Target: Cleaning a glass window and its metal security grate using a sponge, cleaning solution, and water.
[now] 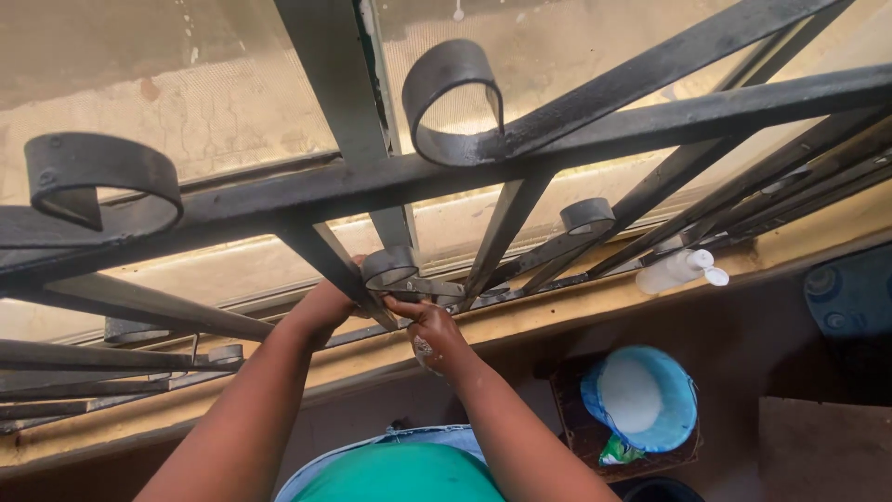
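Head view, looking down on one black metal window grille [520, 149]: flat iron bars, straight and slanted, matte and a bit scuffed; at least five curled scroll ends countable, two big ones on top, smaller ones lower down; behind it fine mesh screen and glass panes [214, 102], dusty; one yellowish painted sill [520, 321] running along the bottom, worn and grimy; one round blue plastic bucket [643, 398] on the floor at lower right, whitish sudsy content inside; one dark blue object [850, 297] at the right edge, kind unclear; one white plastic bottle [676, 270] lying on its side on the sill among the bars, cap flipped open; two bare hands, both at the low scroll [390, 267] in the middle; left hand [325, 307] reaches behind a slanted bar, fingers mostly hidden, so grip cannot be told; right hand [435, 333] just under the scroll, fingers curled closed around something small and pale that is wet or foamy, pressed to the bar at the scroll's base; what it is cannot be told.
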